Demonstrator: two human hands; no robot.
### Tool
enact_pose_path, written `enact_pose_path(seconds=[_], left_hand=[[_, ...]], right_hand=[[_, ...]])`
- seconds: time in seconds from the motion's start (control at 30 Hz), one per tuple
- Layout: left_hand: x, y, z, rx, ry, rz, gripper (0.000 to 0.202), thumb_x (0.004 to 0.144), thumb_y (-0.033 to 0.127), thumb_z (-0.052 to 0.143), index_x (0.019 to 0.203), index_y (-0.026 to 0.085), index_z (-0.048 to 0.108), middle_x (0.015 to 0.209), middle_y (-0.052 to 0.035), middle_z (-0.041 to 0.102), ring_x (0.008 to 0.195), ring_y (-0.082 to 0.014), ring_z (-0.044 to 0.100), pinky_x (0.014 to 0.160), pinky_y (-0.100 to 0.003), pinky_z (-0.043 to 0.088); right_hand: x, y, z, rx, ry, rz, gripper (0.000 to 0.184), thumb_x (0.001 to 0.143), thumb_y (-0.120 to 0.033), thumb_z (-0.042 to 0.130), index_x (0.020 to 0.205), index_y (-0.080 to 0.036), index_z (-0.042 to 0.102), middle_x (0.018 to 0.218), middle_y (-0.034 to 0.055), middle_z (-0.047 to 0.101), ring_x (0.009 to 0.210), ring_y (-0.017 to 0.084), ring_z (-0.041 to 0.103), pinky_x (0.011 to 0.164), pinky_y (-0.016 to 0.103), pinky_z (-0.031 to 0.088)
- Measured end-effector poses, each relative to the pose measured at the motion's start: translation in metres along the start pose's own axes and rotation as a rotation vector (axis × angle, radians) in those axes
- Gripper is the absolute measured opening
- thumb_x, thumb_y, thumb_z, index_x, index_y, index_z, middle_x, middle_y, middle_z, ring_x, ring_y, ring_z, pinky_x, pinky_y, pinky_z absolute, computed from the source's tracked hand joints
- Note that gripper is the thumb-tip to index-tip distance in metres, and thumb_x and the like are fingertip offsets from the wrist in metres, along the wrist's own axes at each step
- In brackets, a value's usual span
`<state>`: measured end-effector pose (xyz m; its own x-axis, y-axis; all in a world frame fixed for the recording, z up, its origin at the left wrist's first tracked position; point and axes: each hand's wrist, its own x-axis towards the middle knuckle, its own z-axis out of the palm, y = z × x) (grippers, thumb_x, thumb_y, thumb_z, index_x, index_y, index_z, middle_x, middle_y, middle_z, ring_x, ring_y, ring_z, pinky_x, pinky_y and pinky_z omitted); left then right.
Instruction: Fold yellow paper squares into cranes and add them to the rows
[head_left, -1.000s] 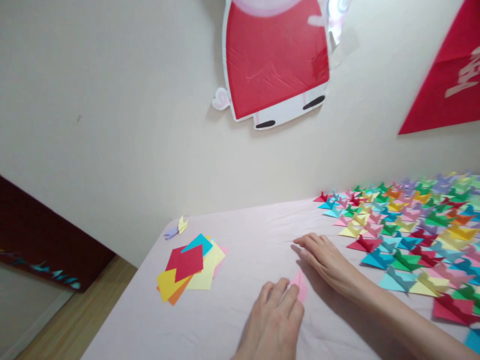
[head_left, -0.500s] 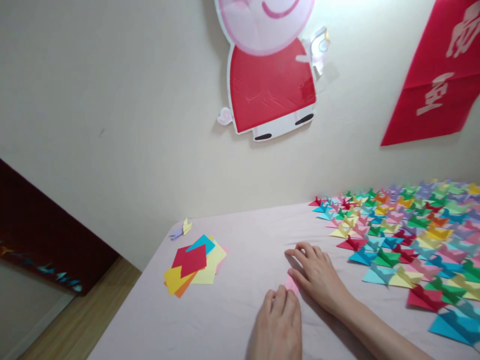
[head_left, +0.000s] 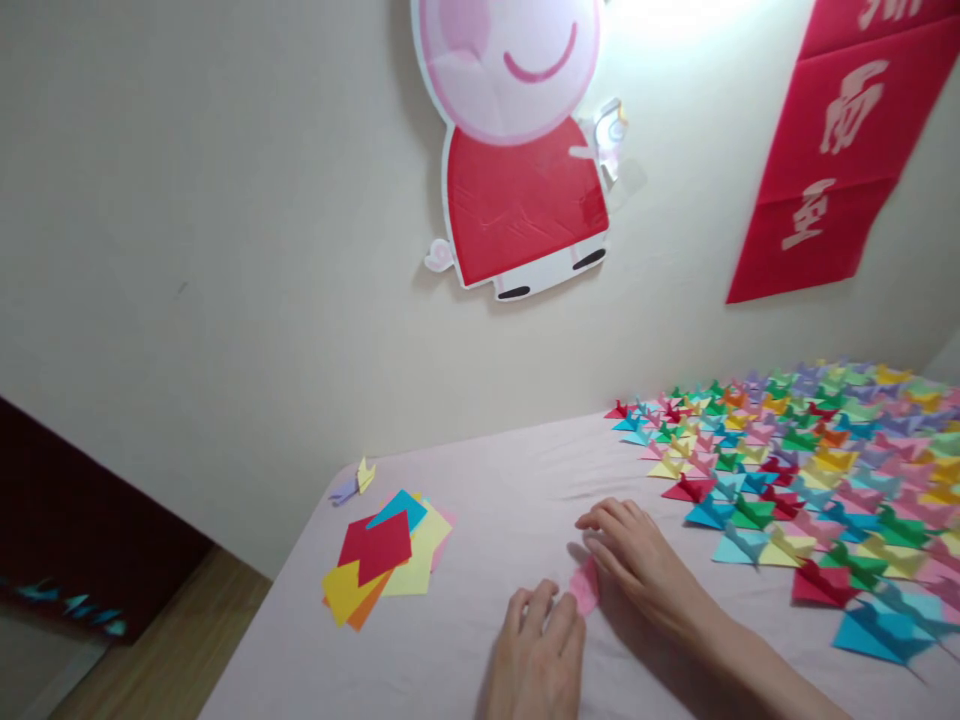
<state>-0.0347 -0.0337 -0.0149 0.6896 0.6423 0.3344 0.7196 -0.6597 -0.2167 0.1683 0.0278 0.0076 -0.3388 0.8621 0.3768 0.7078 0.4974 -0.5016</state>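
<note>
A small folded piece of pink paper (head_left: 584,588) lies on the pale sheet between my hands. My left hand (head_left: 538,645) is at its lower left, fingers curled, with the index finger at the paper's edge; the thumb is hidden. To the upper right is my right hand (head_left: 637,555), fingers apart and slightly raised, a shadow showing beneath its fingertips. That hand holds nothing, and its thumb is close to the paper.
Loose coloured paper squares (head_left: 386,555) overlap on the left. Behind them lie two small folded paper pieces (head_left: 354,485). Rows of folded paper birds (head_left: 795,480) cover the right side. The wall behind carries a cartoon cutout (head_left: 525,200) and a red banner (head_left: 814,170).
The view has shifted, so the wall decorations appear lower and further left. My right hand has lifted off the pink paper, and more of the paper shows. My left hand stays by it.
</note>
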Motion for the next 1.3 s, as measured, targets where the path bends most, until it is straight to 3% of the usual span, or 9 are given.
enact_pose_path(seconds=[0.17,0.37,0.47,0.57,0.7,0.83,0.93,1.1,1.3], left_hand=[[0.004,0.002,-0.015,-0.107,-0.053,-0.046,0.036,0.083,0.025,0.059,0.117,0.016,0.066,0.119,-0.0038,0.069,0.111,-0.022,0.054,0.095,-0.035,0.039],[-0.011,0.029,-0.012,-0.012,-0.149,-0.29,0.048,0.077,0.018,0.057,0.124,0.015,0.064,0.129,-0.0107,0.064,0.12,-0.028,0.051,0.098,-0.041,0.041],[-0.02,0.043,-0.002,0.086,-0.111,-0.387,0.05,0.079,0.02,0.056,0.129,0.014,0.063,0.13,-0.0123,0.063,0.12,-0.0288,0.051,0.096,-0.041,0.043],[-0.02,0.057,0.013,0.215,-0.002,-0.437,0.048,0.084,0.014,0.053,0.132,0.017,0.061,0.131,-0.0081,0.064,0.117,-0.0238,0.054,0.091,-0.034,0.045],[-0.007,0.071,0.019,0.201,-0.052,-0.389,0.053,0.084,0.013,0.052,0.136,0.018,0.057,0.132,-0.0079,0.063,0.118,-0.0229,0.053,0.09,-0.033,0.047],[0.01,0.07,-0.002,0.016,-0.246,-0.385,0.061,0.08,0.023,0.054,0.14,0.009,0.051,0.137,-0.015,0.057,0.124,-0.0295,0.048,0.099,-0.043,0.044],[0.018,0.063,-0.015,-0.049,-0.302,-0.354,0.061,0.08,0.02,0.054,0.14,0.005,0.049,0.135,-0.0166,0.058,0.12,-0.0279,0.05,0.099,-0.042,0.044],[0.015,0.054,-0.003,-0.035,-0.228,-0.271,0.049,0.087,0.02,0.051,0.133,0.006,0.056,0.135,-0.0151,0.06,0.115,-0.0264,0.052,0.097,-0.04,0.045],[0.01,0.052,0.008,-0.055,-0.131,-0.261,0.044,0.09,0.026,0.051,0.128,0.007,0.061,0.133,-0.0125,0.062,0.112,-0.0263,0.054,0.095,-0.04,0.045]], right_hand=[[-0.01,-0.025,0.005,-0.022,-0.084,0.081,0.011,0.086,-0.015,0.059,0.084,-0.024,0.064,0.096,0.0037,0.066,0.094,0.023,0.056,0.082,0.037,0.043],[-0.012,-0.018,0.01,-0.039,-0.073,0.088,0.015,0.085,-0.012,0.054,0.077,-0.023,0.06,0.082,0.003,0.067,0.083,0.023,0.055,0.076,0.037,0.039],[-0.015,-0.017,0.008,-0.015,-0.047,0.084,0.016,0.085,-0.011,0.054,0.075,-0.023,0.059,0.079,0.0029,0.067,0.081,0.023,0.055,0.074,0.036,0.038],[-0.017,-0.017,0.006,0.01,-0.038,0.101,0.016,0.083,-0.011,0.055,0.073,-0.022,0.059,0.079,0.0031,0.065,0.081,0.024,0.055,0.074,0.037,0.039],[-0.018,-0.011,0.008,0.079,-0.032,0.079,0.016,0.081,-0.01,0.054,0.071,-0.023,0.057,0.083,0.0039,0.063,0.083,0.024,0.055,0.076,0.038,0.041],[-0.018,0.002,0.013,0.17,0.028,0.059,0.025,0.075,-0.003,0.047,0.082,-0.024,0.057,0.089,0.0052,0.063,0.086,0.025,0.055,0.078,0.038,0.045],[-0.018,0.005,0.016,0.189,0.046,0.077,0.026,0.074,-0.003,0.046,0.086,-0.024,0.057,0.09,0.0055,0.064,0.087,0.025,0.056,0.079,0.039,0.047],[-0.018,-0.005,0.017,0.099,0.042,0.148,0.016,0.077,-0.013,0.055,0.087,-0.024,0.06,0.092,0.0043,0.065,0.088,0.026,0.057,0.08,0.039,0.044],[-0.011,-0.016,0.017,-0.033,-0.006,0.256,0.018,0.075,-0.013,0.058,0.087,-0.025,0.063,0.093,0.0042,0.066,0.092,0.028,0.057,0.079,0.039,0.041]])
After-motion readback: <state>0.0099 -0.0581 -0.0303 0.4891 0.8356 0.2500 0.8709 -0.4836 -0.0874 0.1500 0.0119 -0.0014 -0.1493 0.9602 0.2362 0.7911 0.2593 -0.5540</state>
